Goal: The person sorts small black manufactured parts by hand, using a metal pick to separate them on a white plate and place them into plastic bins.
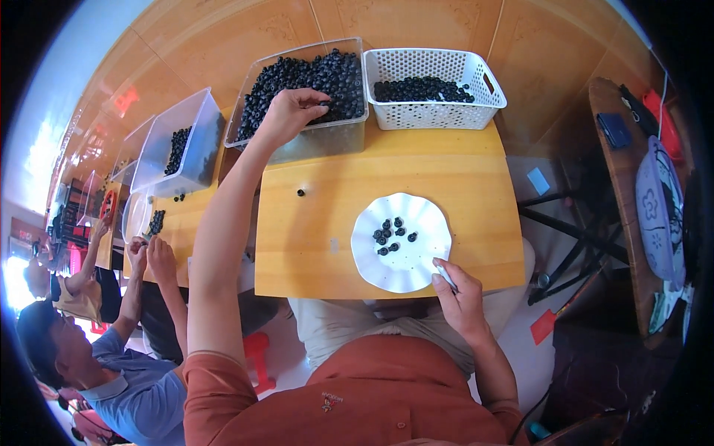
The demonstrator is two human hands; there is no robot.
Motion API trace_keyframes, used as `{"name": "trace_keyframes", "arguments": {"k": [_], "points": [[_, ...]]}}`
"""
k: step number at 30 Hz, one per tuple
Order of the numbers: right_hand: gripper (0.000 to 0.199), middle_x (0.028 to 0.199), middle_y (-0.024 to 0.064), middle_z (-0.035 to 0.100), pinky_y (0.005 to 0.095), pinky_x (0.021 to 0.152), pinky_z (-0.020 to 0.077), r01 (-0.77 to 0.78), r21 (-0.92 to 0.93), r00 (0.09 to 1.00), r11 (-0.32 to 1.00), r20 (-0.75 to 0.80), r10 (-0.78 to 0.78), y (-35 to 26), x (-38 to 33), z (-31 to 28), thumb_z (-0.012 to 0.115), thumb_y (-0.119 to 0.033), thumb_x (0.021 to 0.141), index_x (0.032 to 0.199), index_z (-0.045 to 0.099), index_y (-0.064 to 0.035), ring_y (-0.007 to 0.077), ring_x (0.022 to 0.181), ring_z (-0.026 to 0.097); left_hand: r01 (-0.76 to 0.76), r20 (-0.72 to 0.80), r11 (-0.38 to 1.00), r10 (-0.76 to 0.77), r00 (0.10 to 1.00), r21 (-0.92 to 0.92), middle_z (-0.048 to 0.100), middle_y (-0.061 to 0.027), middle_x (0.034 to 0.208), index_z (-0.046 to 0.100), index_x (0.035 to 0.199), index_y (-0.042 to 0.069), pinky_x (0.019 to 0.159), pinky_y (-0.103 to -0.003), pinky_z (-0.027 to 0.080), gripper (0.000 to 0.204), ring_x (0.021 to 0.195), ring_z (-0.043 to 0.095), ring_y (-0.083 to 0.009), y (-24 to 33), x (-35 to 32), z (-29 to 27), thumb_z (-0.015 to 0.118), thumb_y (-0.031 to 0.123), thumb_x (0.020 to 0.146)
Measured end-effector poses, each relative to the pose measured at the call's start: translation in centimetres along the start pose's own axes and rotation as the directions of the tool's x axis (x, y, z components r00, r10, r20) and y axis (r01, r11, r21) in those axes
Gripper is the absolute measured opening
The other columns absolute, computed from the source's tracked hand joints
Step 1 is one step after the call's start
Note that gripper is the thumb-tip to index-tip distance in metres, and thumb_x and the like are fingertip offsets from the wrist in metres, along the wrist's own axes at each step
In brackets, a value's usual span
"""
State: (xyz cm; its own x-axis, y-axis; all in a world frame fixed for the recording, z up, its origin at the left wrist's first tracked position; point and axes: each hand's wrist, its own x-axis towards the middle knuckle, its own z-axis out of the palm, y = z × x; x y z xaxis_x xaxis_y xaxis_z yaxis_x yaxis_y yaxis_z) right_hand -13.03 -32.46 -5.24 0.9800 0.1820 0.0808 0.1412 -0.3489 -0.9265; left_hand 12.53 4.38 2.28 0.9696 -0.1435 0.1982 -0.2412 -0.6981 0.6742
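Note:
My left hand [296, 113] reaches over the near side of a clear plastic bin [316, 141] heaped with small black round parts [297, 78]. Its thumb and fingertips pinch together, with a black part seemingly between them. On the wooden table [320, 245], a white plate with a wavy rim [416, 271] carries several of the same black parts [387, 236]. Beside the plate's lower right rim, my right hand [461, 299] is closed around a slim, pale-handled tool [445, 275]; its working end cannot be made out. One black part [300, 192] lies alone, left of the plate.
A white perforated basket [435, 115] of black parts stands right of the bin. To the left, another person [123, 379] works at a neighbouring table beside a translucent tub [190, 149]. At far right, a rounded wooden tabletop [610, 167] holds a lilac basin [658, 215].

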Motion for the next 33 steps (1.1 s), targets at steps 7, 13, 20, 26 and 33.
{"name": "trace_keyframes", "arguments": {"k": [7,13,20,26,33], "points": [[0.029,0.108,0.0222,0.071,0.0337,0.087,0.0532,-0.025,0.014,0.999,1.000,0.031,0.025,0.0,0.2,0.5,0.064,-0.014,0.095,0.119,0.066,0.0042,0.0282,0.100,0.071,-0.020,-0.065,0.958,0.002,0.998,-0.285,0.068,-0.0020,0.095,0.069,0.119,0.000,0.078,-0.021,0.050,0.026,0.085,0.061,-0.0064,1.5,-3.5,0.9,0.068,0.006,0.094],[0.029,0.107,0.0224,0.071,0.0333,0.086,0.0533,-0.050,0.006,0.998,0.999,0.039,0.050,0.0,0.2,0.5,0.065,-0.012,0.095,0.118,0.066,0.0049,0.0275,0.098,0.071,-0.174,-0.220,0.867,0.076,0.972,-0.466,0.065,-0.0034,0.107,0.067,0.122,-0.002,0.086,-0.024,0.053,0.028,0.096,0.067,-0.0125,3.2,-7.3,2.5,0.066,0.004,0.095],[0.029,0.104,0.0223,0.071,0.0322,0.081,0.0538,-0.017,0.012,0.999,1.000,0.038,0.016,-0.2,1.1,1.0,0.065,-0.012,0.095,0.118,0.066,0.0053,0.0265,0.093,0.072,-0.069,-0.167,0.661,-0.086,0.982,-0.747,0.070,-0.0070,0.100,0.065,0.109,-0.005,0.085,-0.026,0.056,0.022,0.093,0.069,-0.0138,4.8,-12.6,7.2,0.072,-0.005,0.088],[0.029,0.094,0.0197,0.069,0.0320,0.071,0.0524,0.082,-0.014,0.997,0.997,-0.003,-0.082,-1.2,2.7,1.3,0.063,-0.015,0.097,0.117,0.065,0.0055,0.0236,0.079,0.069,-0.051,-0.111,0.490,-0.094,0.989,-0.870,0.071,-0.0095,0.102,0.069,0.109,-0.003,0.082,-0.027,0.058,0.022,0.089,0.070,-0.0159,4.7,-16.5,11.2,0.072,-0.005,0.087],[0.028,0.086,0.0156,0.065,0.0324,0.064,0.0498,0.155,-0.021,0.988,0.988,0.001,-0.155,-2.3,3.8,2.0,0.061,-0.015,0.098,0.117,0.065,0.0054,0.0247,0.069,0.064,0.047,0.002,0.286,-0.156,0.988,-0.957,0.070,-0.0106,0.102,0.069,0.108,-0.002,0.082,-0.030,0.058,0.020,0.087,0.071,-0.0179,6.0,-19.4,13.5,0.070,-0.005,0.088]]}}
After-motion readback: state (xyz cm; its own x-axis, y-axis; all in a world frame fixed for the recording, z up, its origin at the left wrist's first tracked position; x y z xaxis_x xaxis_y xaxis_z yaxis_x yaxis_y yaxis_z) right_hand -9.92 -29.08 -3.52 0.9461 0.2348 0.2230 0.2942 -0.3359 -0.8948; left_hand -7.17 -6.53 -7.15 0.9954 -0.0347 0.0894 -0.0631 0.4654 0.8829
